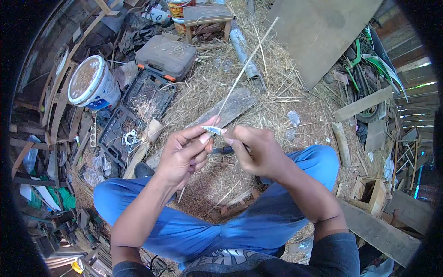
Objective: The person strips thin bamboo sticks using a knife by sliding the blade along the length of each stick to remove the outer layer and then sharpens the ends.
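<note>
Between the finger and thumb of my left hand (187, 152) is a long thin strip of wood or bamboo (243, 70), its far end slanting up and to the right. My right hand (258, 149) is closed round a small knife (211, 129), with the bright pointed blade lying against the strip beside my left fingertips. Below the hands, a dark object (223, 150) like a handle shows partly; my fingers hide some of it. A weathered board (238, 105) lies on the straw beyond the hands.
An open tool case (148, 93) and a white bucket (86, 83) stand to the left. Ahead are a low wooden stool (208, 14) and a grey pipe (244, 52). A large flat panel (318, 31) lies ahead right; a wooden box (367, 194) sits at the right.
</note>
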A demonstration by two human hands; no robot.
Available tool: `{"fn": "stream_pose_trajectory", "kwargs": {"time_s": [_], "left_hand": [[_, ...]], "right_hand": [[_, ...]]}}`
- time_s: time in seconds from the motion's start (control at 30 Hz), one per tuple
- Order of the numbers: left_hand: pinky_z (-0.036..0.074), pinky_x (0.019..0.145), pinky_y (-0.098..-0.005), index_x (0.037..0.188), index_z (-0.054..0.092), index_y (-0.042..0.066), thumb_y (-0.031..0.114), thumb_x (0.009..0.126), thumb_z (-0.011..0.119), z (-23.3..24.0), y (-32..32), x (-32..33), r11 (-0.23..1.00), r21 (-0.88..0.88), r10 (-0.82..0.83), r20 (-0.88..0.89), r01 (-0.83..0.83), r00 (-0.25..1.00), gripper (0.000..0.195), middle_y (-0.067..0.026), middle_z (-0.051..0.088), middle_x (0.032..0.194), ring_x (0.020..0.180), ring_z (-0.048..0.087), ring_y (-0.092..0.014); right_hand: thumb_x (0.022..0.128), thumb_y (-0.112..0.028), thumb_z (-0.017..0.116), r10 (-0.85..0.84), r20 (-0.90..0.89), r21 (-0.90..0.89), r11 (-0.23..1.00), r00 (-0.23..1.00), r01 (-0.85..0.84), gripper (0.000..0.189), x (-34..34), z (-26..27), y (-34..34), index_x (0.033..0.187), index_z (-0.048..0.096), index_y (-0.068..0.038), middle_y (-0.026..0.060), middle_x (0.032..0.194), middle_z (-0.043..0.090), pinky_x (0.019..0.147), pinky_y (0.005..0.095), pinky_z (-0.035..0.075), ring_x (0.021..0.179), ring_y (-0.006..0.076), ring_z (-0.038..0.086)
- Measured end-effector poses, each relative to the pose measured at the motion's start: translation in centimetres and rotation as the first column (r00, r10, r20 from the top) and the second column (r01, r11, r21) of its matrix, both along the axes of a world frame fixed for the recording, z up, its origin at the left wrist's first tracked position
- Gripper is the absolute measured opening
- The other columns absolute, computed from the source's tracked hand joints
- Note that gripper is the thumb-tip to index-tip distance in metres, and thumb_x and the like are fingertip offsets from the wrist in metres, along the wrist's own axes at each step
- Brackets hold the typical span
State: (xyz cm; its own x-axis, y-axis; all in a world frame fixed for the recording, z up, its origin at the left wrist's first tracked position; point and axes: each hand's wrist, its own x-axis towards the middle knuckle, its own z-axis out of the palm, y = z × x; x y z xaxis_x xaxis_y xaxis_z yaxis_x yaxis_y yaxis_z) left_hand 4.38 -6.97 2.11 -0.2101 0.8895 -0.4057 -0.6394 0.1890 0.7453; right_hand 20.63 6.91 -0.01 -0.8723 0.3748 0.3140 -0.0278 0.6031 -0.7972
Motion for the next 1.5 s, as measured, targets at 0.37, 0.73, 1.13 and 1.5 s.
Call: {"fn": "stream_pose_trajectory", "kwargs": {"time_s": [0.37, 0.73, 1.13, 1.5], "left_hand": [[0.026, 0.043, -0.0183, 0.145, 0.048, 0.004, 0.005, 0.100, 0.053, 0.0, 0.1, -0.3, 1.000, 0.000, 0.025, 0.087, -0.026, 0.996, 0.045, -0.0019, 0.060, 0.083, 0.049, 0.033, -0.002], [0.025, 0.044, -0.0191, 0.143, 0.051, 0.009, 0.006, 0.101, 0.053, -0.8, -0.6, 0.1, 1.000, -0.027, 0.018, 0.074, -0.016, 0.997, 0.043, -0.0026, 0.059, 0.083, 0.052, 0.033, -0.003], [0.022, 0.042, -0.0207, 0.142, 0.052, 0.004, 0.012, 0.097, 0.060, 0.1, -0.6, 0.8, 0.998, -0.057, -0.043, -0.036, 0.041, 0.998, 0.046, 0.0002, 0.054, 0.076, 0.049, 0.032, -0.003], [0.025, 0.043, -0.0205, 0.139, 0.054, 0.003, 0.012, 0.097, 0.061, -0.2, -1.1, 1.3, 0.990, -0.079, -0.125, -0.148, 0.114, 0.981, 0.044, -0.0002, 0.055, 0.075, 0.050, 0.035, -0.004]], "right_hand": [[0.089, 0.005, 0.059, -0.186, -0.092, 0.104, 0.975, 0.978, 0.195, 0.014, -0.4, -0.3, 0.0, 0.101, 0.065, 0.001, 0.0160, 0.075, 0.062, 0.057, 0.0345, 0.049, 0.061, 0.0256, 0.064], [0.089, -0.003, 0.060, -0.057, 0.013, -0.003, 0.998, 0.998, 0.057, 0.016, 0.0, 0.1, 0.2, 0.105, 0.059, -0.005, 0.0198, 0.077, 0.060, 0.059, 0.0449, 0.048, 0.069, 0.0389, 0.063], [0.090, 0.004, 0.063, -0.336, -0.153, 0.032, 0.938, 0.929, 0.344, 0.006, 0.0, 1.3, 2.8, 0.096, 0.063, 0.002, 0.0101, 0.068, 0.063, 0.051, 0.0260, 0.043, 0.055, 0.0100, 0.057], [0.094, 0.001, 0.059, -0.571, -0.107, -0.042, 0.821, 0.814, 0.570, 0.008, 1.3, 2.3, 6.9, 0.101, 0.062, 0.001, 0.0115, 0.073, 0.065, 0.059, 0.0294, 0.049, 0.064, 0.0137, 0.064]]}}
